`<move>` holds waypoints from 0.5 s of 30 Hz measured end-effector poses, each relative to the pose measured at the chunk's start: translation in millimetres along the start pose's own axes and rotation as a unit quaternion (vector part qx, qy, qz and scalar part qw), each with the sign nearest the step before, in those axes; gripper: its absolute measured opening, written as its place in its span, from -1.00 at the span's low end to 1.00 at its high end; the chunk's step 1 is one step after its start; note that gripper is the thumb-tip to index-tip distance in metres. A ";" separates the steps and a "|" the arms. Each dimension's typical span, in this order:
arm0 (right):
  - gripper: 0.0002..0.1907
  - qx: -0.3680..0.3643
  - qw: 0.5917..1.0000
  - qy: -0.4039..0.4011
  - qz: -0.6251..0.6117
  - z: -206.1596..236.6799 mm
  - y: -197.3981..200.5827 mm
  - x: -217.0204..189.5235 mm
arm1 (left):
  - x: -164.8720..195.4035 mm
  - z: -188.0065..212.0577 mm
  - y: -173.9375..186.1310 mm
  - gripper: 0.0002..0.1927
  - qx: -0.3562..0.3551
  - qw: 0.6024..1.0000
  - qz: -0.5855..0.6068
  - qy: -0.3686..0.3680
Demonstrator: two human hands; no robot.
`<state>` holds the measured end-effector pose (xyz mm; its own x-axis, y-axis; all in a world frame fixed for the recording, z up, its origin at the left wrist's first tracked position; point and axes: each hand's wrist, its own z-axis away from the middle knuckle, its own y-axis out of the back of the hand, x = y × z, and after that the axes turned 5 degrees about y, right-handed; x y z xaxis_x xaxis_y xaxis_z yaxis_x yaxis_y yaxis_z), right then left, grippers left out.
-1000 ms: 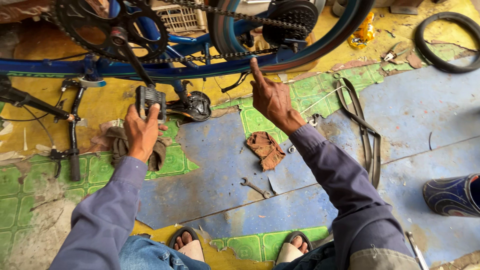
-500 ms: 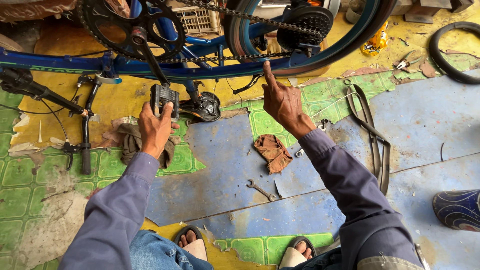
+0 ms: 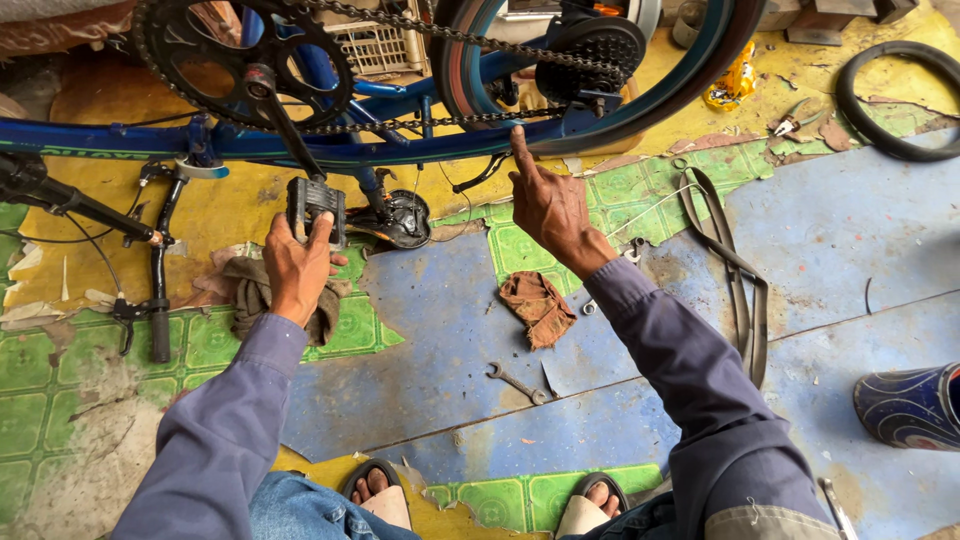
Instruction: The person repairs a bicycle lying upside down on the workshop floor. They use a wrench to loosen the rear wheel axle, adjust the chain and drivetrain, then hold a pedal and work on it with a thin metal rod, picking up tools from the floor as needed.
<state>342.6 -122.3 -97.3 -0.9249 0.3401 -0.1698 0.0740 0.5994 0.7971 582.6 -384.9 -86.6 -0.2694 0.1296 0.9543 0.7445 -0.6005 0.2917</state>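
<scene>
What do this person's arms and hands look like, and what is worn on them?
Both arms are covered by long, loose, greyish-purple sleeves that end at the wrists. The left hand and right hand are bare, with no gloves. No watch or rings are visible. The sleeve cloth looks plain and slightly creased.

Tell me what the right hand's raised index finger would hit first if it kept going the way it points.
Most likely the lower run of the chain and the blue frame tube just above the right hand; depth is unclear, so the finger may already touch.

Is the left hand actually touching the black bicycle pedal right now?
Touching. The head view shows the left hand wrapped around the black bicycle pedal, fingers closed over its lower edge with no gap.
</scene>
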 end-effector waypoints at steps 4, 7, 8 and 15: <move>-0.22 -0.013 1.000 -0.013 -0.004 0.6 -1.6 0.8 | -1.3 -0.6 -0.1 -0.66 0.000 1.000 -0.001 0.002; -0.21 -0.004 1.000 -0.010 0.006 1.1 -2.7 1.0 | -2.8 -1.0 -0.1 -0.67 0.004 1.000 0.001 0.003; -0.22 0.002 1.000 -0.006 0.005 1.3 -2.9 1.3 | -3.1 -1.3 -0.5 -0.67 0.005 1.000 0.002 0.004; -0.23 -0.003 1.000 -0.007 0.004 1.8 -2.3 2.1 | -3.9 -1.5 -2.0 -0.67 0.001 1.000 -0.001 0.003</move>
<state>341.2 -121.6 -100.6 -0.9194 0.3540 -0.1716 0.0781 0.5918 0.8023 581.2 -385.3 -91.1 -0.2749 0.1260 0.9532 0.7455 -0.5982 0.2941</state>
